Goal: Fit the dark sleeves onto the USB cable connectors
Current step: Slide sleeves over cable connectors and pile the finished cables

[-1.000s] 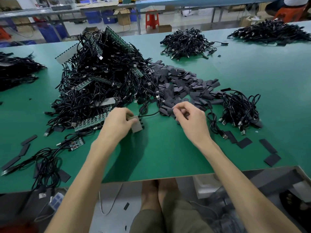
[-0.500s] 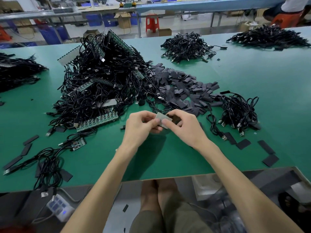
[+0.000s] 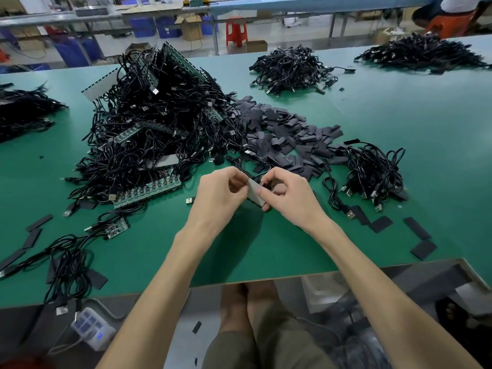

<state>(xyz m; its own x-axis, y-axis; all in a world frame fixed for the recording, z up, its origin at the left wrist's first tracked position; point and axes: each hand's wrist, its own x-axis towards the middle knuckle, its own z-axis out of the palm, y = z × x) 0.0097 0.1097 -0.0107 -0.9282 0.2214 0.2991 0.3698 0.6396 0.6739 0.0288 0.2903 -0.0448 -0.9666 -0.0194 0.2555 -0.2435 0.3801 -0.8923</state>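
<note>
My left hand point(image 3: 218, 194) and my right hand point(image 3: 288, 197) meet above the green table point(image 3: 266, 251), near its front edge. Between them they pinch a small grey flat piece point(image 3: 255, 191) on the end of a black cable. My right hand also has a dark sleeve point(image 3: 271, 184) tucked under its curled fingers, mostly hidden. Behind the hands lies a heap of dark sleeves point(image 3: 287, 139). A big tangle of black USB cables point(image 3: 154, 134) with green circuit boards sits to the back left.
A smaller cable bundle point(image 3: 372, 169) lies right of my hands, with loose sleeves point(image 3: 418, 235) near the front right edge. More cable piles point(image 3: 290, 69) sit at the back and far left. A white power strip point(image 3: 91, 327) hangs below the table's front edge.
My left hand brought the grey piece from the left to the middle. My right hand left the sleeve heap and joined it; both now hold the piece a little higher.
</note>
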